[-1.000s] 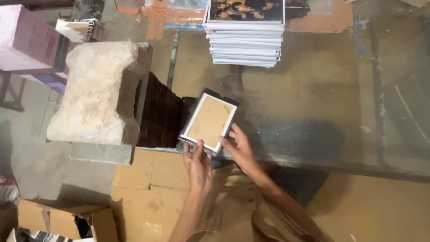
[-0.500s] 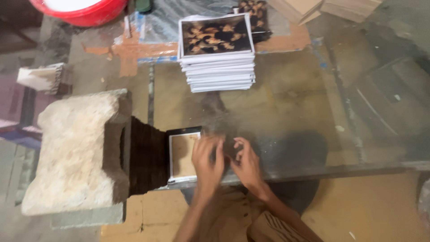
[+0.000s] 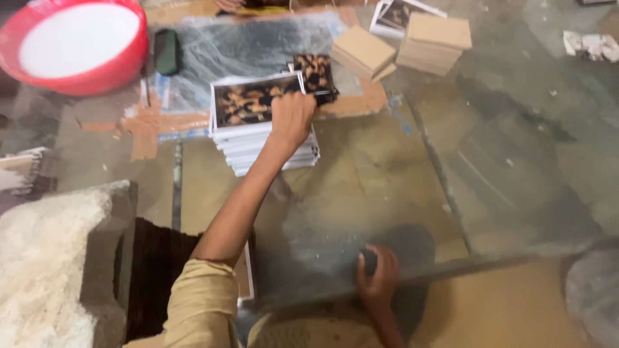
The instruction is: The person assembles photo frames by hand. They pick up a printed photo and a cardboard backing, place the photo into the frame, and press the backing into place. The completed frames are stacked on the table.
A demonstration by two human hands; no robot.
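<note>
Nearest me, my right hand [image 3: 379,276] is curled shut around a small dark object [image 3: 369,260] at the bench [image 3: 387,187] edge. Farther out, my left hand [image 3: 291,115] rests fingers together on the stack of white-edged prints [image 3: 248,122], directly beneath it, long axis running left to right. Beyond lie tan boards [image 3: 364,51] and a red basin [image 3: 77,45].

Dusty glass tabletop [image 3: 387,193], dim light
</note>
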